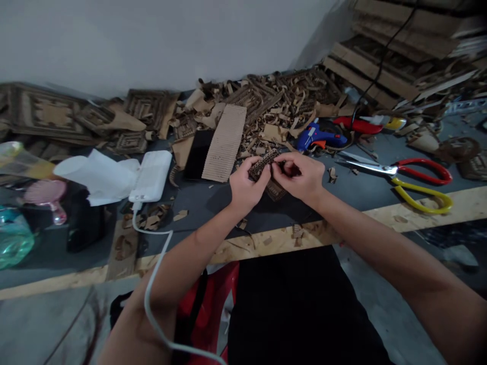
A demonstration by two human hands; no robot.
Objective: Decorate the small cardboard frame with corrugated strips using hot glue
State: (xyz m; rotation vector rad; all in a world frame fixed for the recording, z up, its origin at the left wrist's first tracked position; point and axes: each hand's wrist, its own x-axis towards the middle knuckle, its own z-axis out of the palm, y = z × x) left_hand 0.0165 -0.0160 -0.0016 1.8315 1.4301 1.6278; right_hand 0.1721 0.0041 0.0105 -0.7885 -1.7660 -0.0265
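Over the near middle of the table, my left hand (249,183) is closed around a small brown piece of corrugated cardboard (263,163), its fluted edge facing up. My right hand (300,175) pinches at the right end of that piece, its fingertips close to my left thumb. Whatever lies between the right fingertips is too small to make out. Below the hands a flat layered cardboard piece (275,191) is partly hidden. A ribbed cardboard sheet (225,143) lies left of them, overlapping a dark flat object (197,154).
A blue glue gun (317,136) and scissors (395,171) with red and yellow handles lie to the right. Cardboard scraps (266,109) heap along the wall. On the left, a white power bank (151,175) trails a cable (152,294) over my left arm. Stacked cardboard (395,56) rises at back right.
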